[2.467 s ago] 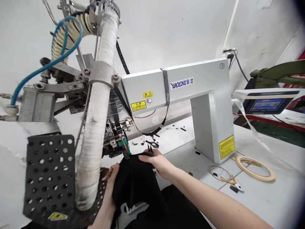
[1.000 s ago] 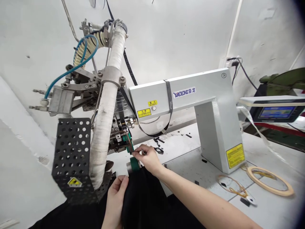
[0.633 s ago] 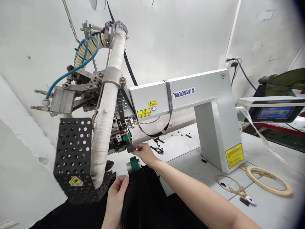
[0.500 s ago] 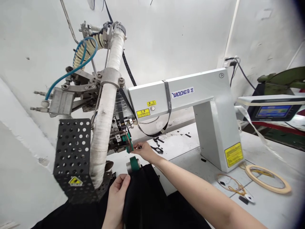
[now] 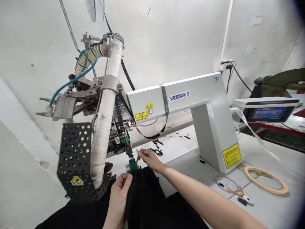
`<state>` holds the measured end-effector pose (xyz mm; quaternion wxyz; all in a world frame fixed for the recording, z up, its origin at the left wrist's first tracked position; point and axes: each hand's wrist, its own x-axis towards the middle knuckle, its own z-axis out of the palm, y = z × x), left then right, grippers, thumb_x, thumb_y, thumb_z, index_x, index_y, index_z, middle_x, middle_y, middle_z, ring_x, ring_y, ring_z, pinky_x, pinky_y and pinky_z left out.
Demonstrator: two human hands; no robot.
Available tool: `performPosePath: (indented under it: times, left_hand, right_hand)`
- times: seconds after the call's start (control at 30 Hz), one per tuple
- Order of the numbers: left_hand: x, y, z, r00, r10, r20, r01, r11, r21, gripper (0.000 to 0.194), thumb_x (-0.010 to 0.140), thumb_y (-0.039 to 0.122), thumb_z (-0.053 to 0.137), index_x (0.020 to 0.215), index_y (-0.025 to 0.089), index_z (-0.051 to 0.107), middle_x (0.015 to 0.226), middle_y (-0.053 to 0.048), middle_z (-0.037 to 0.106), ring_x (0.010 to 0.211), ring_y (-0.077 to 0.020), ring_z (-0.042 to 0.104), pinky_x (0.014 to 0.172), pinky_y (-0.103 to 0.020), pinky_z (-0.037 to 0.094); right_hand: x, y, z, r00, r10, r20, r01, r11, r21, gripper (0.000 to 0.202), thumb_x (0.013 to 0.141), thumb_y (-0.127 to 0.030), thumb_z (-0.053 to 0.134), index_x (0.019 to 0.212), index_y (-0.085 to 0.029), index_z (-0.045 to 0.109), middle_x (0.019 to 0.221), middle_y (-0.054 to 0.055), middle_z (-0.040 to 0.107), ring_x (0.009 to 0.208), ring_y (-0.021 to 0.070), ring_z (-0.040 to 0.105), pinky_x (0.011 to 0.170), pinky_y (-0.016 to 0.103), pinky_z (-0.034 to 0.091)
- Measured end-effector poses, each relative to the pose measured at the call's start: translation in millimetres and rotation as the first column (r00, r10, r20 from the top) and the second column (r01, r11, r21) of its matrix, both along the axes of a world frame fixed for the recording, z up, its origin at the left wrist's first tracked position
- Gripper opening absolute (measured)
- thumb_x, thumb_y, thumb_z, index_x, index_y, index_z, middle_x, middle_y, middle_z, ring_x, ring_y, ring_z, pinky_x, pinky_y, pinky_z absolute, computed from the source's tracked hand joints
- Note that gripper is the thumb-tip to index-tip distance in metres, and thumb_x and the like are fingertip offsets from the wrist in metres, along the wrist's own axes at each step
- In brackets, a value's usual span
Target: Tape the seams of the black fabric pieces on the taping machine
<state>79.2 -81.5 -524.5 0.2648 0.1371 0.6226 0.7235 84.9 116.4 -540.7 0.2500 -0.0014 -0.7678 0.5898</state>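
Black fabric (image 5: 146,194) hangs in folds below the lower green roller (image 5: 133,165), its upper end close against the roller. My left hand (image 5: 120,190) pinches the left edge of the fabric between thumb and fingers, just below the roller. My right hand (image 5: 150,159) is closed in a pinch to the right of the roller. A small thin piece pokes out of its fingers, too small to name. Above the lower roller sits the machine's upper green roller (image 5: 128,146), with a short dark strip end hanging under it.
A perforated black guard (image 5: 74,159) and a white-wrapped tube (image 5: 105,127) stand left of my hands. The grey machine arm (image 5: 176,95) spans behind. Black scraps (image 5: 157,143), a tape roll (image 5: 267,179) and a control screen (image 5: 269,113) are to the right.
My right hand has come down and slightly right, away from the upper roller. My left hand still pinches the fabric, near the lower roller. The view has shifted a little.
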Motion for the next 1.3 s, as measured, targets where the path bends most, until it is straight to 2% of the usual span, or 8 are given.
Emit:
performPosePath:
  times: [0.13,0.27,0.37,0.47,0.67,0.83,1.03,1.3]
  left_hand:
    - [-5,0,3.8,0.978,-0.005,-0.206,-0.007,0.998,-0.06,0.03,0.072,0.046,0.068,0.081,0.017,0.064,0.074,0.001,0.06,0.069,-0.0112,0.05,0.063,-0.02,0.04]
    - [-14,-1,8.3,0.937,-0.009,-0.349,-0.032,0.993,-0.11,0.028,0.072,0.044,0.069,0.078,0.017,0.067,0.075,0.0,0.064,0.074,-0.0133,0.054,0.068,-0.02,0.041]
    - [-18,-3,8.4,0.96,0.055,-0.274,-0.076,0.995,-0.068,0.028,0.068,0.044,0.072,0.076,0.018,0.067,0.073,0.002,0.064,0.071,-0.0113,0.055,0.065,-0.018,0.042]
    - [-16,-4,4.7,0.994,0.105,-0.036,-0.104,0.994,0.026,0.03,0.063,0.043,0.077,0.073,0.018,0.064,0.066,0.005,0.062,0.061,-0.0077,0.053,0.057,-0.016,0.041]
    - [-14,-3,-2.7,0.949,0.124,0.289,-0.172,0.974,0.147,0.037,0.049,0.037,0.086,0.071,0.016,0.064,0.06,0.004,0.065,0.052,-0.0075,0.058,0.053,-0.016,0.046]
    - [-19,-2,-5.3,0.938,0.195,0.285,-0.252,0.952,0.177,0.038,0.045,0.037,0.087,0.068,0.017,0.065,0.056,0.005,0.065,0.05,-0.0068,0.059,0.049,-0.013,0.045]
    - [-26,-3,-12.4,0.944,0.245,0.22,-0.282,0.946,0.158,0.039,0.048,0.039,0.086,0.074,0.016,0.067,0.063,0.0,0.069,0.067,-0.0189,0.069,0.059,-0.024,0.053]
    - [-32,6,1.3,0.946,0.201,0.254,-0.236,0.965,0.115,0.027,0.059,0.031,0.081,0.078,0.016,0.068,0.071,-0.003,0.072,0.069,-0.0186,0.07,0.066,-0.025,0.055]
  right_hand:
    - [38,0,0.3,0.957,0.283,0.067,-0.27,0.95,-0.155,0.041,0.084,-0.054,0.05,0.105,-0.019,0.058,0.081,0.001,0.057,0.049,0.0066,0.033,0.048,0.022,0.025]
    - [62,6,18.3,0.917,0.318,0.239,-0.346,0.934,0.086,0.028,0.073,-0.041,0.067,0.09,-0.019,0.062,0.078,-0.001,0.053,0.068,0.0115,0.045,0.062,0.023,0.035]
    - [66,11,36.9,0.907,0.212,0.364,-0.277,0.951,0.136,0.022,0.069,-0.036,0.07,0.08,-0.018,0.062,0.077,-0.001,0.055,0.069,0.0125,0.047,0.063,0.024,0.036]
    - [67,12,51.1,0.918,0.18,0.354,-0.222,0.971,0.083,0.022,0.067,-0.035,0.071,0.075,-0.018,0.06,0.068,-0.003,0.05,0.063,0.0107,0.042,0.058,0.023,0.033]
    - [70,2,56.3,0.939,0.087,0.333,-0.12,0.99,0.078,0.021,0.069,-0.036,0.069,0.069,-0.016,0.061,0.062,-0.003,0.049,0.06,0.0105,0.041,0.057,0.024,0.031]
    - [70,-6,51.9,0.948,-0.006,0.319,-0.017,0.997,0.069,0.02,0.073,-0.037,0.065,0.074,-0.016,0.066,0.073,0.001,0.059,0.072,0.0153,0.051,0.066,0.026,0.037]
    - [67,-9,51.1,0.965,0.02,0.261,-0.028,0.999,0.029,0.019,0.075,-0.035,0.063,0.07,-0.017,0.063,0.07,0.0,0.057,0.069,0.0134,0.049,0.064,0.025,0.036]
    - [49,-9,39.7,0.947,-0.008,0.32,0.109,0.947,-0.301,0.026,0.07,-0.04,0.067,0.069,-0.016,0.058,0.062,-0.003,0.049,0.058,0.0094,0.042,0.054,0.022,0.031]
